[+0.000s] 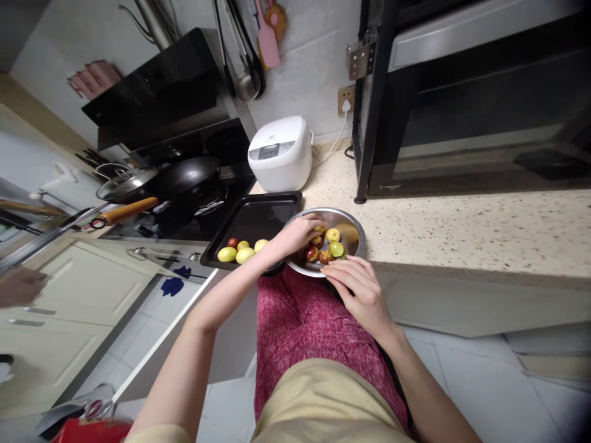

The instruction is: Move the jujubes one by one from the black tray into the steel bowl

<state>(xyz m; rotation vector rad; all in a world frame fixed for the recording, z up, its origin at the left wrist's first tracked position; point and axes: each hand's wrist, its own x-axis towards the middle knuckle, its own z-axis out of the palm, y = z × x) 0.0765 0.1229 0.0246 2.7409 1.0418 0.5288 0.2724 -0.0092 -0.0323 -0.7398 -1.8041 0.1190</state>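
A round metal bowl stands at the counter's front edge with several jujubes in it, some yellow-green and others mottled red-brown. Reaching in from the left, my left hand has its fingers curled down around a jujube; the fingertips are partly hidden. My right hand is at the bowl's near right rim, thumb and fingers closed about the edge beside a bright green jujube. Left of the bowl, a dark baking tray holds several more jujubes along its near side.
Behind the tray sits a white rice cooker, its cord running to a wall socket. A large black oven is at the right. On the stove at the left is a black wok with a wooden handle. A person's hand shows far left.
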